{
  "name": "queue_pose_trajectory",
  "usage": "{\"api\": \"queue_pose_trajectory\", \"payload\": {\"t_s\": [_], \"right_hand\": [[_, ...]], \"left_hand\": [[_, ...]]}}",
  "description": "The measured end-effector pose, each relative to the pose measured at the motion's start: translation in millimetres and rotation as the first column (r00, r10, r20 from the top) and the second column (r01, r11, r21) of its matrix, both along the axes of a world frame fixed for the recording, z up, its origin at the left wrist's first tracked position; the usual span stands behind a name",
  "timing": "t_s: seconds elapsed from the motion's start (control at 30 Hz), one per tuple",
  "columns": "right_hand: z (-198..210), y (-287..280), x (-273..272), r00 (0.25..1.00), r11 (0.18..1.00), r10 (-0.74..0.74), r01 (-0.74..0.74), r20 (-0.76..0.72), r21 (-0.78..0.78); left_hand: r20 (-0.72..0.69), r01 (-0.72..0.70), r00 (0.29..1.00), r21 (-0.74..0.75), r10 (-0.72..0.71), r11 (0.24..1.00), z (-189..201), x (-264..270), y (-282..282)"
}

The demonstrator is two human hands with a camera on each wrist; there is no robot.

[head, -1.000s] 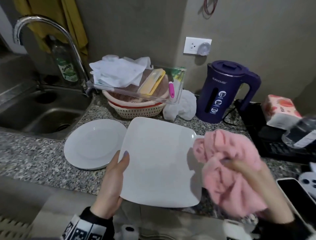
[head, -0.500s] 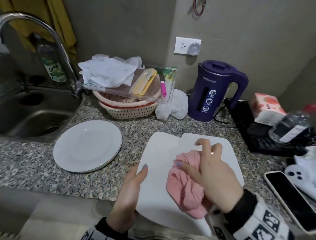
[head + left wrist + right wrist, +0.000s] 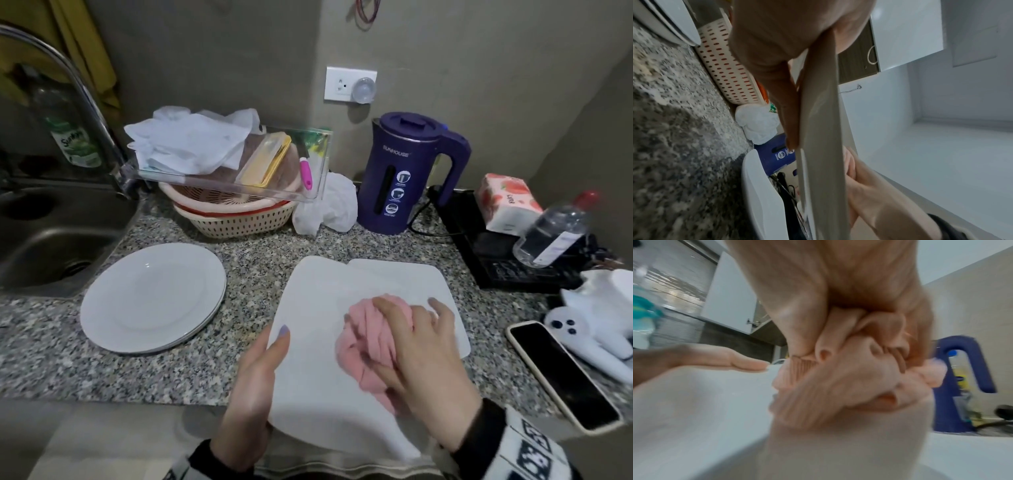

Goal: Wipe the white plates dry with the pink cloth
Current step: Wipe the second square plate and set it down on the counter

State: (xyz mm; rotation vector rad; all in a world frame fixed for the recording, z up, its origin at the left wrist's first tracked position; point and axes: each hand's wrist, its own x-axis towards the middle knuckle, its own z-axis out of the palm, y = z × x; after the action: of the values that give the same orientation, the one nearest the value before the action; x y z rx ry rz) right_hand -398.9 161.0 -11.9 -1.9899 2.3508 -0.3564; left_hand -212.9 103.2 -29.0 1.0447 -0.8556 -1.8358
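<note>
While kettle (image 3: 404, 174) reads "SUNHOUSE", right hand (image 3: 424, 356) presses pink cloth (image 3: 363, 342).

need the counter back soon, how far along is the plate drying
Nothing clearly looks finished. In hand: the left hand holds the top square plate by its left edge, tilted up, while the right hand presses the pink cloth onto its face. Left: another square plate beneath it and the round plates stacked near the sink; whether those are dry cannot be told.

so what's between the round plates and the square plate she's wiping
Only bare speckled counter separates the round plates from the square plate, whose near edge the left hand holds, per the head view.
</note>
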Motion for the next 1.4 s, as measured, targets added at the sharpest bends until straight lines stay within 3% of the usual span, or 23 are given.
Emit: {"api": "queue_pose_trajectory", "payload": {"t_s": [0.07,0.13,0.23,0.33,0.4,0.53,0.6,0.7,0.77,0.87,0.93,1.07,1.23,1.4], "right_hand": [[-3.7,4.0,3.0,0.986,0.992,0.043,-0.023,0.163,-0.122],[-0.2,8.9,25.4,0.942,0.969,0.207,-0.159,0.266,-0.189],[5.2,4.4,40.7,0.878,0.896,0.411,-0.339,0.244,-0.288],[20.9,-10.3,8.4,0.955,0.927,0.209,-0.125,0.209,-0.353],[31.1,-8.8,4.0,0.942,0.927,0.171,-0.055,0.288,-0.370],[41.9,-7.4,49.6,0.793,0.870,0.492,-0.432,0.359,-0.239],[51.9,-21.5,34.2,0.825,0.860,0.496,-0.425,0.272,-0.281],[66.9,-26.6,-11.4,0.926,0.890,0.312,-0.206,0.214,-0.407],[57.3,-10.9,-5.7,0.944,0.903,0.278,-0.193,0.180,-0.384],[21.5,14.4,38.9,0.828,0.851,0.512,-0.453,0.227,-0.266],[15.0,17.0,43.7,0.728,0.848,0.530,-0.450,0.435,-0.279],[17.9,15.1,-4.5,0.876,0.912,0.348,-0.234,0.335,-0.337],[43.6,-5.0,31.6,0.831,0.851,0.518,-0.477,0.204,-0.219],[91.2,-49.9,10.1,0.934,0.890,0.301,-0.203,0.192,-0.409]], "left_hand": [[-0.004,-0.018,1.000,-0.065,0.018,0.998,5.6,-5.7,2.4],[-0.015,-0.014,1.000,-0.129,0.012,0.992,9.8,-12.1,3.4],[-0.073,-0.057,0.996,-0.141,0.047,0.988,16.0,-15.5,4.1],[-0.112,-0.142,0.986,-0.157,0.125,0.977,16.1,-14.5,3.2],[-0.133,-0.167,0.981,-0.189,0.144,0.968,17.2,-13.0,1.0],[-0.104,-0.118,0.990,-0.267,0.094,0.956,26.8,-12.5,-2.0],[-0.137,-0.121,0.987,-0.269,0.086,0.956,30.7,-8.2,-2.5],[-0.095,-0.162,0.986,-0.312,0.139,0.936,33.2,3.1,-3.3],[-0.090,-0.158,0.987,-0.321,0.136,0.934,34.8,3.0,-5.5],[-0.191,-0.236,0.964,-0.286,0.186,0.929,40.9,1.0,-9.9],[-0.204,-0.253,0.959,-0.299,0.197,0.920,42.2,3.3,-10.7],[-0.207,-0.283,0.954,-0.372,0.219,0.884,46.2,11.3,-9.4],[-0.174,-0.244,0.967,-0.415,0.187,0.876,44.4,10.1,-10.4],[-0.112,-0.189,0.982,-0.466,0.154,0.864,39.9,10.3,-7.5]]}}
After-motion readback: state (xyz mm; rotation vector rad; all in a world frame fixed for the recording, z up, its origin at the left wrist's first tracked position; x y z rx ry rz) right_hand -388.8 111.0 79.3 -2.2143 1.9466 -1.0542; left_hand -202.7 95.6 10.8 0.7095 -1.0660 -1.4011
